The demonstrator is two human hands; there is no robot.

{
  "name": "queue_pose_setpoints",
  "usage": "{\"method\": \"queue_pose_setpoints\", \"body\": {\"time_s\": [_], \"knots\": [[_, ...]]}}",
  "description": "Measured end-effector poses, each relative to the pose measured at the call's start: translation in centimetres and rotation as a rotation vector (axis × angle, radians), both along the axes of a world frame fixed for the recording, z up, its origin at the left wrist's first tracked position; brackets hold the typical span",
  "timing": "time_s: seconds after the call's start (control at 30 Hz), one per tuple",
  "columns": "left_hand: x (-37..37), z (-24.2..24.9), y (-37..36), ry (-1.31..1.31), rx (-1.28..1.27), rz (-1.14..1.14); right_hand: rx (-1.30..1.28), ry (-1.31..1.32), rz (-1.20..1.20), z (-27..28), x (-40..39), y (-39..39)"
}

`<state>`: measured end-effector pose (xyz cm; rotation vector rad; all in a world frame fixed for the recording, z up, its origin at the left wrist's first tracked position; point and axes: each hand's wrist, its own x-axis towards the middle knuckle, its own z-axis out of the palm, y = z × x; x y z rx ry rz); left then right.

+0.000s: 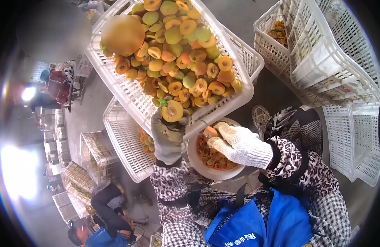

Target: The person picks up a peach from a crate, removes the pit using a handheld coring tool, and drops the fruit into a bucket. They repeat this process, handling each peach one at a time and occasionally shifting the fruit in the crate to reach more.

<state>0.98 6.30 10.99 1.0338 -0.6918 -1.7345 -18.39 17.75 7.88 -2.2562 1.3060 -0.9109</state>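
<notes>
My left hand (169, 136), in a grey glove, is closed on a halved fruit (172, 111), cut face up with a small green leaf beside it, at the near edge of a white crate (227, 108). Many halved orange and green fruits (173, 57) fill that crate. My right hand (239, 144), in a white knitted glove, is over a white bucket (216, 175) and pinches a small orange piece with something dark at the fingertips. Orange fruit pieces (214, 159) lie inside the bucket.
Another white crate (124, 144) with fruit sits below the full one. Stacked white crates (317, 53) stand at the right, one holding orange pieces (278, 32). At the lower left a person (103, 210) sits near more crates (76, 181). A shoe (261, 116) shows beyond my right hand.
</notes>
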Motion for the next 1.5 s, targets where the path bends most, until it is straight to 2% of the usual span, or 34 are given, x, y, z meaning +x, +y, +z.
{"method": "queue_pose_setpoints", "body": {"time_s": [0.07, 0.13, 0.17, 0.2, 0.23, 0.27, 0.3, 0.33, 0.37, 0.4, 0.43, 0.47, 0.5, 0.53, 0.63, 0.7, 0.73, 0.8, 0.83, 0.9, 0.97, 1.0, 1.07, 1.1, 1.17, 1.23, 1.27, 1.33, 1.37, 1.4, 1.47, 1.5], "knots": [[-0.1, 0.8, 1.9, 0.076, 0.006, -0.048, -0.030, -0.028, 0.020, 0.1, 1.3, -0.2], [0.6, 0.6, 2.9, 0.115, -0.066, -0.129, -0.028, -0.230, -0.107, 1.3, 2.3, -0.3], [0.5, 1.1, 3.3, 0.142, 0.005, -0.083, 0.188, -0.230, -0.098, 3.0, 2.4, -0.4], [0.4, 1.3, 3.8, 0.171, 0.076, -0.036, 0.192, -0.226, -0.096, 3.3, 2.7, -0.6], [-0.1, 0.7, 4.9, -0.243, -0.269, -0.025, 0.207, -0.161, -0.067, 3.4, 2.8, -1.0], [0.2, 0.7, 5.2, -0.240, -0.265, -0.022, 0.222, -0.098, -0.040, 3.4, 3.0, -1.2], [0.4, 0.9, 5.4, -0.492, -0.441, -0.067, -0.010, 0.120, 0.022, 2.9, 3.2, -1.0], [0.5, 1.1, 5.5, -0.745, -0.614, -0.113, -0.006, 0.122, 0.025, 3.3, 3.5, -1.1], [0.6, 1.5, 5.5, -0.743, -0.608, -0.110, 0.341, -0.207, -0.057, 4.0, 4.0, -1.2], [0.8, 2.0, 5.3, -0.492, -0.365, -0.094, 0.684, -0.536, -0.142, 4.7, 4.4, -1.3], [0.8, 2.6, 5.2, -0.239, -0.123, -0.076, 0.689, -0.532, -0.138, 5.3, 4.5, -1.5], [0.6, 2.9, 5.2, -0.237, -0.120, -0.070, 0.958, -0.734, -0.137, 6.0, 4.5, -1.7], [0.2, 3.2, 5.2, -0.079, -0.059, 0.026, 1.228, -0.934, -0.136, 6.2, 4.5, -1.9], [0.0, 3.3, 5.2, 0.080, 0.002, 0.118, 1.230, -0.931, -0.137, 5.9, 4.7, -1.8], [1.1, 2.5, 4.8, 0.195, 0.009, 0.033, 1.166, -1.000, -0.097, 3.5, 5.7, -1.0], [1.1, 2.8, 5.1, 0.270, 0.035, 0.042, 0.268, -0.393, -0.098, 2.1, 6.3, 0.0], [1.0, 2.8, 5.3, 0.345, 0.059, 0.050, 0.271, -0.397, -0.099, 2.4, 6.5, 0.2], [0.5, 2.7, 5.8, 0.258, 0.027, 0.094, 0.458, -0.522, -0.185, 3.3, 6.7, 0.3], [0.1, 3.0, 6.1, 0.197, 0.019, 0.112, 0.348, -0.408, -0.166, 3.0, 6.8, 0.1], [-0.4, 3.6, 6.2, 0.137, 0.010, 0.124, 0.415, -0.448, -0.180, 3.2, 6.6, 0.2], [-0.6, 4.1, 6.3, -0.093, -0.112, 0.029, 0.481, -0.487, -0.194, 3.9, 6.3, 0.0], [-0.7, 3.5, 6.5, -0.093, -0.111, 0.027, 0.523, -0.440, -0.167, 4.0, 6.2, -0.1], [-0.9, 2.3, 6.8, -0.560, -0.473, 0.063, 0.568, -0.393, -0.140, 3.5, 6.1, -0.4], [-0.6, 2.2, 6.7, -0.561, -0.470, 0.062, 0.503, -0.382, -0.100, 2.8, 6.2, -0.5], [-0.5, 3.2, 6.0, -0.149, -0.005, 0.108, 0.438, -0.372, -0.061, 3.2, 6.1, -0.8], [-0.7, 2.9, 5.9, -0.149, 0.003, 0.142, 0.850, -0.575, -0.052, 4.4, 5.8, -0.8], [-0.9, 2.7, 5.9, -0.146, 0.009, 0.177, 0.850, -0.575, -0.052, 4.1, 5.7, -0.8], [-1.6, 2.6, 6.1, -0.186, -0.061, 0.212, 0.672, -0.712, 0.112, 2.9, 5.5, -0.7], [-1.9, 2.6, 6.2, -0.226, -0.130, 0.247, 0.459, -0.592, 0.130, 2.6, 5.2, -0.7], [-1.6, 2.6, 6.0, -0.228, -0.130, 0.245, 0.459, -0.594, 0.128, 2.1, 4.9, -0.8], [-0.7, 2.7, 5.2, 0.069, 0.121, 0.060, 0.031, -0.099, 0.165, 1.3, 4.3, -1.3], [-0.6, 2.8, 5.2, 0.079, 0.257, 0.121, -0.093, -0.043, 0.179, 1.1, 4.1, -1.3]]}}
